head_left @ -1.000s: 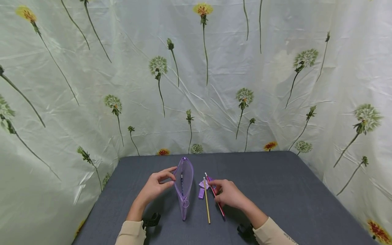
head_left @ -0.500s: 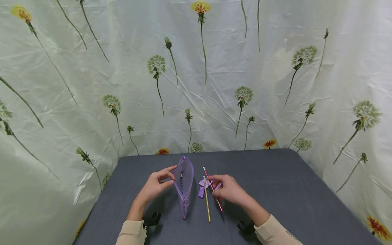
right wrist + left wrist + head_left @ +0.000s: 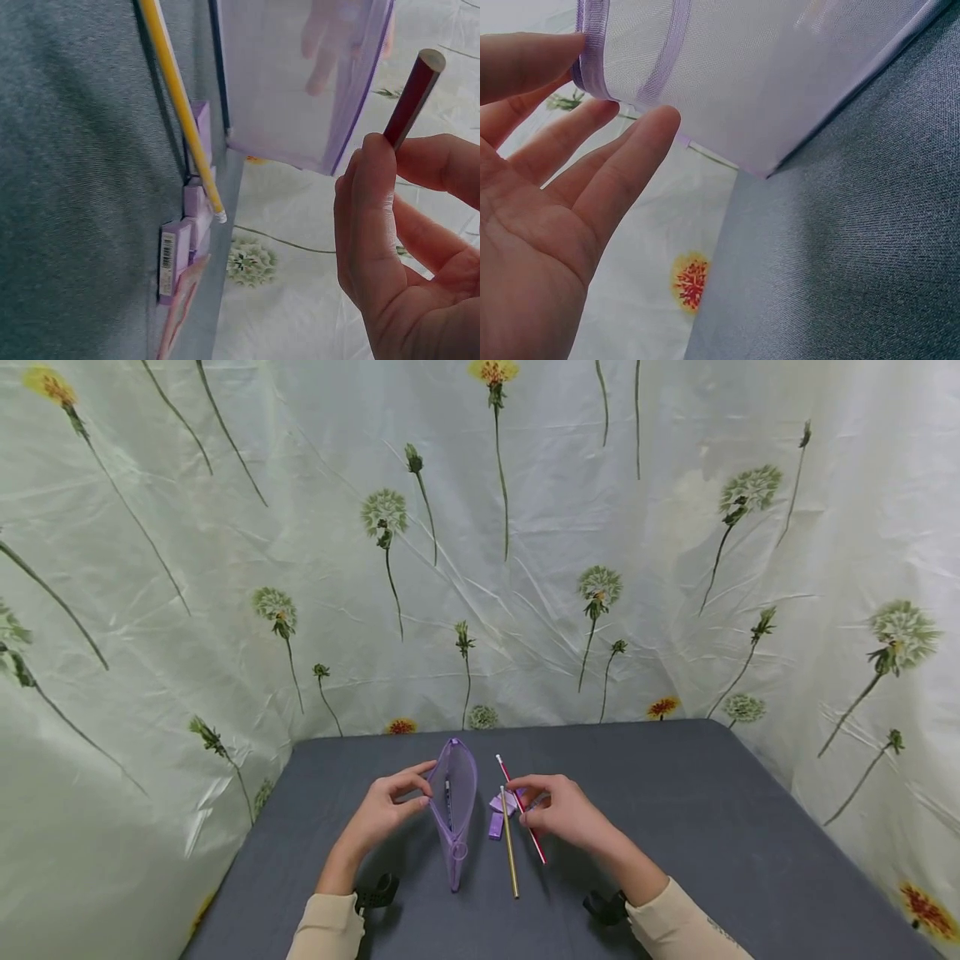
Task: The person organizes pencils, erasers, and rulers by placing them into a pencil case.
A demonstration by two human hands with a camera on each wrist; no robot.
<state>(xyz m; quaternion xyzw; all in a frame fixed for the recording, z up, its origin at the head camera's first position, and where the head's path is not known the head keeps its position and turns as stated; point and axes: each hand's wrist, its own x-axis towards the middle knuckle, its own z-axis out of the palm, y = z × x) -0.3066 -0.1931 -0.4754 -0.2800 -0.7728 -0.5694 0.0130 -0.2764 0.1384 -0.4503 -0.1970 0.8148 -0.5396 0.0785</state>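
Observation:
A purple mesh pencil case (image 3: 465,785) stands upright on the table with its mouth spread. My left hand (image 3: 381,810) pinches the left edge of its opening between thumb and finger, also seen in the left wrist view, where the mesh (image 3: 727,90) fills the top. Inside the case lies a dark pencil (image 3: 448,797). Between thumb and fingers, my right hand (image 3: 567,814) holds a red pencil (image 3: 537,845), raised off the table to the right of the case. Its flat, unsharpened end (image 3: 430,60) points up in the right wrist view.
A yellow-gold pencil (image 3: 511,856) lies between the case and my right hand. Several small purple boxes (image 3: 496,826) lie at its far end, one with a barcode (image 3: 166,262). A flat pinkish item (image 3: 182,304) is beside them. Behind the dark table (image 3: 675,827) hangs a floral curtain (image 3: 525,610).
My right hand has lifted the red pencil off the table and moved it slightly away from me. My left hand keeps its hold on the pencil case.

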